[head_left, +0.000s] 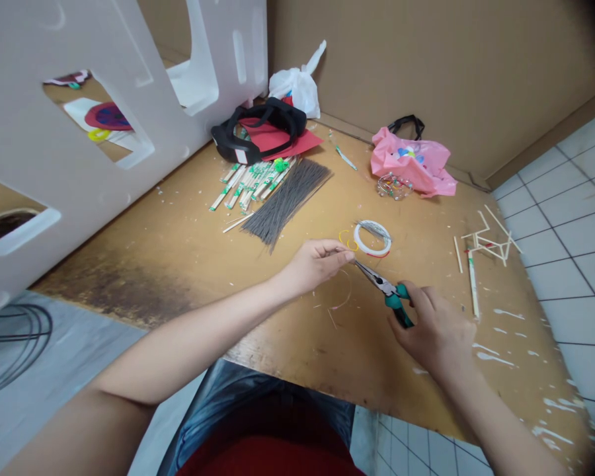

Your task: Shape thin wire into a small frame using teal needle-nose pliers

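Observation:
My right hand point(434, 324) is closed around the green and black handles of long-nose pliers point(384, 285), their jaws pointing up and left. At the tip of the jaws, my left hand point(320, 264) pinches something thin, perhaps a piece of wire; it is too small to make out. A thin loop of wire or thread curves on the table below the left fingers. Just beyond the hands lies a white ring point(373, 238) with grey wire pieces in it, and a yellow loop point(348, 240) beside it.
A bundle of grey wires point(287, 201) lies beside wrapped chopsticks point(255, 182). Behind them sit a black headset point(262, 129), red paper and a white bag point(297, 89). A pink bag point(411, 162) is at the back right, and loose sticks point(488, 241) lie at the right. White plastic panel point(129, 59) borders the left.

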{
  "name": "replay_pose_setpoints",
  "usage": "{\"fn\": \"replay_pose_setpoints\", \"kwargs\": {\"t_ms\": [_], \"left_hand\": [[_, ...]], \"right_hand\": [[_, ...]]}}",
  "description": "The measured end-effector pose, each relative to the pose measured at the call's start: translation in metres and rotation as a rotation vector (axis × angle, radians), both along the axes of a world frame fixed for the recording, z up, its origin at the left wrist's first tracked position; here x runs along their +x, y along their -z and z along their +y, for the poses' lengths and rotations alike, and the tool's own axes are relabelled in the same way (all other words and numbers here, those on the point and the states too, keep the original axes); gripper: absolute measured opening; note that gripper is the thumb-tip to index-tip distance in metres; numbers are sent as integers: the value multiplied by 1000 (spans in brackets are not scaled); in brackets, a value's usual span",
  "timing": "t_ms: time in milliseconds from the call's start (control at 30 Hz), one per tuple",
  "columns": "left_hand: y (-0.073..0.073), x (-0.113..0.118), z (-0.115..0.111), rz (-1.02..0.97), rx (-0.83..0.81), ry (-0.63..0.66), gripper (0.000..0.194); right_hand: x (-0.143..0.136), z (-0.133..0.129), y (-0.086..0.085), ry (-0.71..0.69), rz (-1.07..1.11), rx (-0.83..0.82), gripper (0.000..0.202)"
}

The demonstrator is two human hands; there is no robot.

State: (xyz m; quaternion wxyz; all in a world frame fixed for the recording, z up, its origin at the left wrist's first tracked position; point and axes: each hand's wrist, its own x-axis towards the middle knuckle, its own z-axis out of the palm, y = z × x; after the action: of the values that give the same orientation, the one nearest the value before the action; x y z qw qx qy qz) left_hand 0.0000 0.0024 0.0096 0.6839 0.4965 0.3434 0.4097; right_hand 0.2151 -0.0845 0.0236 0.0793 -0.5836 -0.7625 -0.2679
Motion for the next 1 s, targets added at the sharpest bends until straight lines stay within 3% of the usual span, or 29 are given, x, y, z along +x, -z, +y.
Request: {"fn": "replay_pose_setpoints", "kwargs": {"t_ms": [100,233,367,500,633,700,767,900,933,1000], "left_hand": [[2,-3,4,-30,-100,111,27],[1,-8,7,1,-40,237,26],[-3,-10,7,64,54,297,28],[0,-9,4,193,326,198,27],[6,-9,0,415,741,55,21],[7,-9,-1,478,855,48,19],[6,-10,-2,508,915,73,20],[3,-9,-3,481,933,115,21],[2,-8,-3,446,890,118,21],[1,-6,-3,326,698,138,20]], "right_hand": [[6,4,-3,-50,-43,49,29],[19,9,-20,-141,-22,-60,34],[34,10,-46,-172,152,-381,35],[39,8,-64,-165,259,-787,37],[36,8,-71,-92,213,-710,30],[35,9,-74,-46,199,-678,26],[35,10,-77,-4,253,-747,24],[37,11,-80,-36,365,-945,33],[37,12,-79,-67,343,-931,35],[37,11,-77,-149,213,-752,36]]}}
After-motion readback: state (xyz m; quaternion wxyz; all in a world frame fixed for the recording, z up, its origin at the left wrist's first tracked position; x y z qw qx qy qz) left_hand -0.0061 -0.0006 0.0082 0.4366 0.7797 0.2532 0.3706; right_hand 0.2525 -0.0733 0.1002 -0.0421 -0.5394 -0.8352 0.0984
